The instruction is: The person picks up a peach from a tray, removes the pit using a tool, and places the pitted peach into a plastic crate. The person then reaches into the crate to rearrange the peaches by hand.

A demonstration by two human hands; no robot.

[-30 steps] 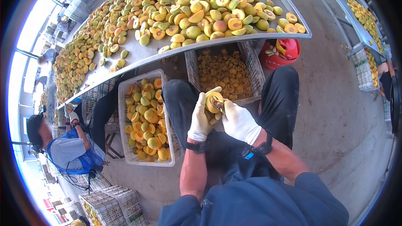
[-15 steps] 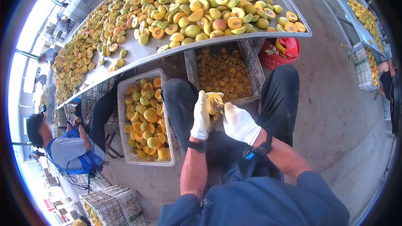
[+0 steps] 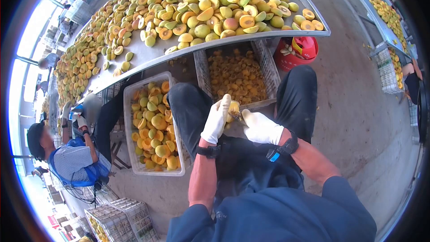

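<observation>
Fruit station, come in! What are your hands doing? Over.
Left hand shut on peach half. Right hand closed, pressed to it. Crate just beyond, nothing between.

Left crate (image 3: 127, 125) beside right crate (image 3: 271, 69) — both seemingly under the table (image 3: 154, 58).

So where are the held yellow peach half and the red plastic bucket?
yellow peach half (image 3: 233, 106): head view, exposed upper part.
red plastic bucket (image 3: 290, 65): head view, outer wall.

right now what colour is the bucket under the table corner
Red: the round plastic bucket shows best in the head view.
</observation>
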